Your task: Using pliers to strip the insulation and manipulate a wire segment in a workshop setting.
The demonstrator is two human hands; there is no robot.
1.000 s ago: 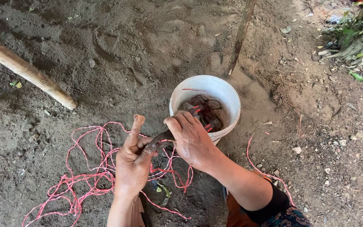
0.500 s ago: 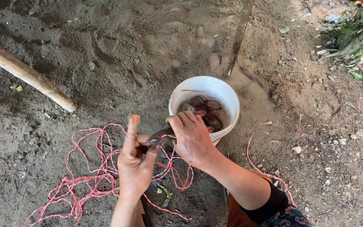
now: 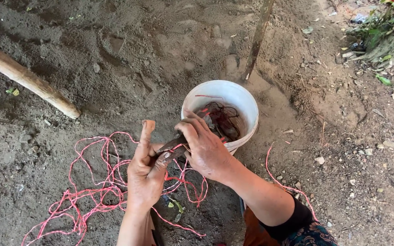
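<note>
Left hand (image 3: 144,175) and right hand (image 3: 204,148) are meeting at frame centre, both gripping a dark flat object (image 3: 172,146); its kind cannot be told. Red string (image 3: 101,191) is lying tangled on the soil at 8 o'clock. White bucket (image 3: 247,107) is sitting at 1 o'clock, holding dark contents. Wooden pole (image 3: 23,75) is lying at 10 o'clock.

Smooth white plastic bucket (image 3: 245,102), thin pink plastic twine (image 3: 96,191), rough wooden pole (image 3: 23,77), loose matt soil (image 3: 128,50)

place: outdoors, a dirt yard | ground: bare brown lumpy soil (image 3: 115,54) with small stones | also: rough pale wooden log (image 3: 28,79), thin wooden pole (image 3: 257,41), green leafy plants (image 3: 388,23) in corner
</note>
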